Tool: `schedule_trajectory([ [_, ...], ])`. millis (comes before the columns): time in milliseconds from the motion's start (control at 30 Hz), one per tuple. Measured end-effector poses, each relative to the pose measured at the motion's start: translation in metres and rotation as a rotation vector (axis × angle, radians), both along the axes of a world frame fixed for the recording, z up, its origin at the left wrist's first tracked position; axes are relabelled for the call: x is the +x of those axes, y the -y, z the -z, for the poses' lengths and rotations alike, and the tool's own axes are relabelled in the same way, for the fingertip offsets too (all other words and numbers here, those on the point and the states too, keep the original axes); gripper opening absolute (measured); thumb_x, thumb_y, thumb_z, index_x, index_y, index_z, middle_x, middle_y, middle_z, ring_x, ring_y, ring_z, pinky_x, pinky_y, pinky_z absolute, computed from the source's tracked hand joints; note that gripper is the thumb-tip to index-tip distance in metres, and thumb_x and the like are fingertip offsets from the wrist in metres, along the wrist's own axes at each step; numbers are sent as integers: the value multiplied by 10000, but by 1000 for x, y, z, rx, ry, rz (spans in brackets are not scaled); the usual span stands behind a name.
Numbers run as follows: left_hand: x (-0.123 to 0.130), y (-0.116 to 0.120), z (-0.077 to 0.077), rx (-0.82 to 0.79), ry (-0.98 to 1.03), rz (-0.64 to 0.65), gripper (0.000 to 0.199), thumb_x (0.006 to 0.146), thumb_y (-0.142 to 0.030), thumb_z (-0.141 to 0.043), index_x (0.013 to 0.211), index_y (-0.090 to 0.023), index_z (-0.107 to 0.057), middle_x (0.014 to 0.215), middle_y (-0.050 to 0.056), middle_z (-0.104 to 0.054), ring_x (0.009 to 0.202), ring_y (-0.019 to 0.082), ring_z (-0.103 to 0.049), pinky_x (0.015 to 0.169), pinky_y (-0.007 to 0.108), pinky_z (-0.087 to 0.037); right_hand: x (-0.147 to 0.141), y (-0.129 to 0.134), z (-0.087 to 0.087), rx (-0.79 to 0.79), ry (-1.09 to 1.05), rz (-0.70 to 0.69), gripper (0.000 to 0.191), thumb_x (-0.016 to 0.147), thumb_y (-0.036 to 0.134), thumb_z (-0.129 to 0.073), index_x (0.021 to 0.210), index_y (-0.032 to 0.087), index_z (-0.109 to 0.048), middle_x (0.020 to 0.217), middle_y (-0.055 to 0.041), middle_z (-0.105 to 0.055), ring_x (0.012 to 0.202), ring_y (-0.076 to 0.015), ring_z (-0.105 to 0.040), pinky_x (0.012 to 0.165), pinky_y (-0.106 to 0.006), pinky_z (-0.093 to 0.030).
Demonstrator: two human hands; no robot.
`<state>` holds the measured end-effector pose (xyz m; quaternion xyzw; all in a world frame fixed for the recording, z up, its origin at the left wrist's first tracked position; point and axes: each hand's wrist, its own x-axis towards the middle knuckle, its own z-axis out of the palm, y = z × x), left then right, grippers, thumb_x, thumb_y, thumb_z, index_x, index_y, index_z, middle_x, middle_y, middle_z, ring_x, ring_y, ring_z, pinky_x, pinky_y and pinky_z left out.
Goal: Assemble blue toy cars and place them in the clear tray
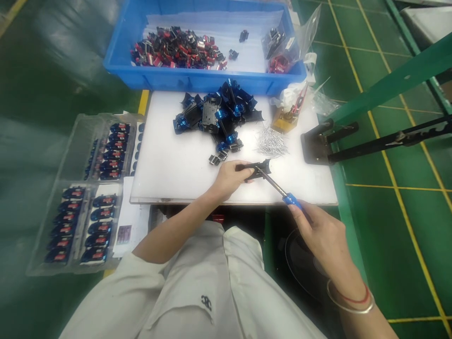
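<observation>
My left hand [230,179] is closed on the end of a black plastic toy-car chassis [263,169] at the front of the white tabletop [169,174]. My right hand [319,230] grips a blue-handled tool with a long metal shaft [276,185]; whether it is a screwdriver cannot be made out. The shaft's thin tip meets the middle of the chassis. Just beyond lies a heap of thin silver pins [271,142]. Behind my left hand are small black-and-silver parts [215,159] and a pile of blue and black toy-car bodies [221,110].
A blue bin [183,77] at the back holds red and black parts. A small yellowish box [284,120] stands at the right, near a black-and-green metal frame [318,146]. Clear trays [90,186] with rows of blue car parts lie left of the table.
</observation>
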<state>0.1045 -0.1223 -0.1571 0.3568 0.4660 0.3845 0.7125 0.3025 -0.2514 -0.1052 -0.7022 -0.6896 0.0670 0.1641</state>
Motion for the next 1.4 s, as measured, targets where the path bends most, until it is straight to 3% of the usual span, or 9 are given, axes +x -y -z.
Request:
schedule_trajectory([
  [200, 1, 0, -2, -6, 18, -8, 65, 760, -121, -698, 807, -107, -741, 828, 68, -727, 760, 156, -677, 660, 263, -598, -4, 2, 0, 107, 186, -78, 582, 1100, 522, -305, 1028, 132, -731, 732, -72, -666, 570, -207, -602, 499, -304, -354],
  [467, -1, -1, 3, -8, 24, 1, 80, 756, -151, -723, 826, -115, -736, 847, 67, -727, 726, 145, -673, 681, 272, -599, -5, 7, -4, 131, 254, -85, 524, 1100, 477, -339, 1079, 129, -730, 714, -69, -655, 574, -220, -597, 523, -323, -377],
  [600, -1, -1, -3, -58, 39, -8, 92, 739, -132, -745, 826, -110, -726, 848, 72, -725, 734, 150, -677, 688, 276, -603, 1, 7, -13, 110, 48, 71, 545, 1050, 595, -384, 1069, 181, -738, 833, -102, -703, 683, -259, -646, 588, -328, -442],
  [767, -2, 1, -7, -24, 42, -9, 83, 749, -142, -729, 828, -116, -724, 856, 60, -720, 724, 143, -669, 679, 276, -602, 5, -6, -16, -35, -382, 307, 517, 916, 695, -528, 879, 212, -708, 614, -36, -607, 538, -221, -549, 524, -327, -427],
  [867, -4, 9, -11, 96, -41, 22, 82, 772, -168, -701, 842, -137, -729, 849, 47, -719, 740, 151, -674, 712, 280, -595, -1, -22, -9, -97, -753, 332, 459, 851, 677, -638, 832, 218, -645, 544, 26, -491, 457, -159, -441, 441, -275, -355],
  [967, -7, 21, -17, 356, -233, 55, 104, 790, -177, -676, 869, -180, -744, 868, 41, -725, 813, 167, -683, 804, 277, -574, -11, -41, -3, -120, -1044, 312, 511, 734, 696, -753, 854, 221, -605, 584, 48, -472, 417, -118, -385, 373, -229, -287],
  [1067, -11, 33, -21, 634, -384, 108, 148, 800, -166, -656, 891, -230, -754, 908, 51, -735, 893, 187, -684, 886, 285, -551, -20, -56, -1, -155, -1171, 276, 554, 687, 717, -774, 780, 213, -563, 560, 39, -491, 378, -98, -357, 328, -202, -219],
  [1167, -15, 38, -21, 791, -434, 248, 167, 835, -195, -624, 922, -250, -755, 974, 65, -747, 976, 206, -690, 959, 315, -538, -26, -63, -1, -219, -1265, 243, 559, 682, 700, -784, 773, 202, -548, 505, 31, -508, 346, -82, -315, 320, -191, -177],
  [1400, -22, 39, -18, 856, -447, 488, 181, 899, -294, -601, 934, -232, -768, 1101, 124, -740, 1119, 261, -677, 1057, 396, -501, -26, -60, -4, -280, -1339, 290, 489, 608, 508, -839, 865, 182, -580, 466, 65, -466, 364, -93, -363, 341, -173, -166],
])
